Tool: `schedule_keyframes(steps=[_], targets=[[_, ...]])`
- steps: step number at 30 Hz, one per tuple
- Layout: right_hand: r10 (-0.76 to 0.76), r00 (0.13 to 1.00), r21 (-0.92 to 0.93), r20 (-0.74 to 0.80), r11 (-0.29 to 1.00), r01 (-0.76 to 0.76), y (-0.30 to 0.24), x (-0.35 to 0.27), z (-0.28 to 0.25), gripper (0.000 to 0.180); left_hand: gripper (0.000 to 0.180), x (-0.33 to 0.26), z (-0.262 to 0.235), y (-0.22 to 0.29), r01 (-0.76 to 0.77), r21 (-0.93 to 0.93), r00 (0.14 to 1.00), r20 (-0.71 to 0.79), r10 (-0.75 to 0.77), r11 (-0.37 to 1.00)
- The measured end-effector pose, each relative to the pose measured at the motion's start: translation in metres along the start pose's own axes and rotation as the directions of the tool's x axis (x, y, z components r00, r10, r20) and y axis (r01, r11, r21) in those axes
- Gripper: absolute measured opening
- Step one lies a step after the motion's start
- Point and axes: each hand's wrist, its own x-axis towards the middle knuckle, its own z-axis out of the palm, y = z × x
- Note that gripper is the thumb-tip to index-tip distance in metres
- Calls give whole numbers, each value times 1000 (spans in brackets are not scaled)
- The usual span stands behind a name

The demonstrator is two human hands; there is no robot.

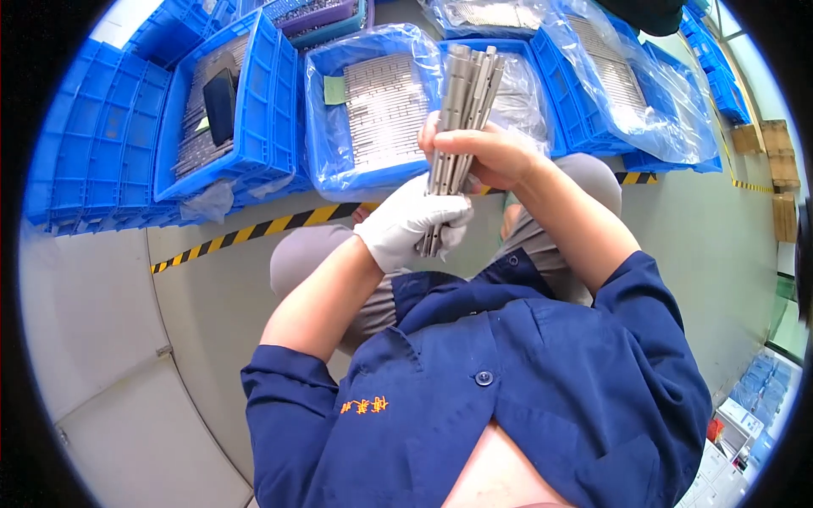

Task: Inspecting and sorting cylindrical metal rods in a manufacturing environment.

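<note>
- The fingers of the left hand (406, 224), which is covered by a white glove, are wrapped around the lower part of a bundle of metal rods (461, 89); the bundle is also clasped higher up by the bare right hand (500, 157), its thumb laid across the front.
- The bundle is held in the air above the lap, tilted slightly, its upper end overlapping the crates in view; holes are seen along several rods.
- The ends are left uneven at the top, so the bundle is probably best kept under firm pressure from both hands, lest a single rod be let slip.
- Levelling is likely made easier if the lower ends are supported by the gloved palm while the upper grip is loosened only a little.
- In the centre crate (318, 144), lined with clear plastic (426, 55), similar rods (385, 127) are laid in close rows, and a green slip (335, 90) is placed at their left edge.
- In the left crate (273, 110), more rods are partly covered by a black phone-shaped object (220, 106).
- In the right crate (572, 93), rows of rods are draped at the side with plastic.
- Small pieces are held in the purple basket (330, 15) beyond; their kind cannot be told.
</note>
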Motion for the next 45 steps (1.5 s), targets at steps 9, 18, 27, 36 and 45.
schedule_keyframes(steps=[9,18,27,36,45], targets=[[117,787,165,-605,986,-20,-46,42,-64,33,29,9,-56,55,-21,344,890,-421,174,939],[-206,978,-961,37,261,92,22,56,-52,39,24,27,-78,60,3,462,847,-473,243,887],[27,999,-985,26,172,21,12,57,-58,37,32,33,-89,56,-73,203,910,-388,149,976],[-23,970,-694,-244,702,-158,-14,55,-62,24,24,19,-84,62,-69,434,881,-395,259,898],[161,965,10,-206,987,-162,-3,62,-47,39,33,31,-82,47,-68,364,879,-418,228,929]])
